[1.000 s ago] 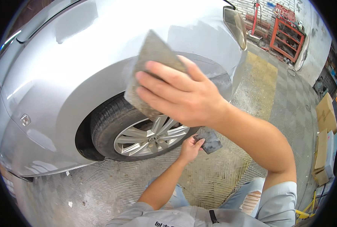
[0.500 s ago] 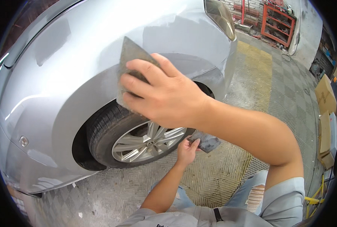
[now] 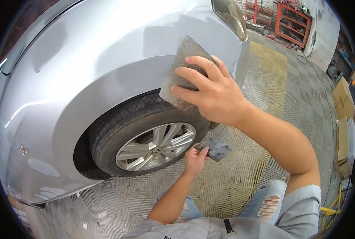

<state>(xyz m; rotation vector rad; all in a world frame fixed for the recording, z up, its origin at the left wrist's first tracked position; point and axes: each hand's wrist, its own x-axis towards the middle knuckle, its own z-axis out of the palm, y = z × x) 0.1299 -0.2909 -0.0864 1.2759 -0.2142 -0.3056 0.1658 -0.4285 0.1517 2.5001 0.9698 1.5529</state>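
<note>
My right hand [image 3: 213,89] is closed around a flat, squarish grey-brown putty spreader [image 3: 178,75], fingers spread over its face. The spreader is over the front wheel arch of a silver car fender [image 3: 105,51]; whether its edge touches the paint I cannot tell. Lower down, beside the wheel [image 3: 157,150], my left hand [image 3: 195,160] pinches a smaller dark grey plate [image 3: 216,149], smeared with lighter grey, between thumb and fingers. Duller grey patches mark the fender above the arch and near the headlight [image 3: 230,16].
Grey patterned floor tiles [image 3: 241,175] with a worn yellow band [image 3: 269,67] lie beside the car. A red metal frame [image 3: 292,24] stands at the far right wall. Cardboard boxes [image 3: 343,99] and a yellow stand [image 3: 331,210] line the right side.
My right hand has moved right along the wheel arch with the putty spreader, uncovering more of the tyre and fender. My left hand and its plate have barely shifted.
</note>
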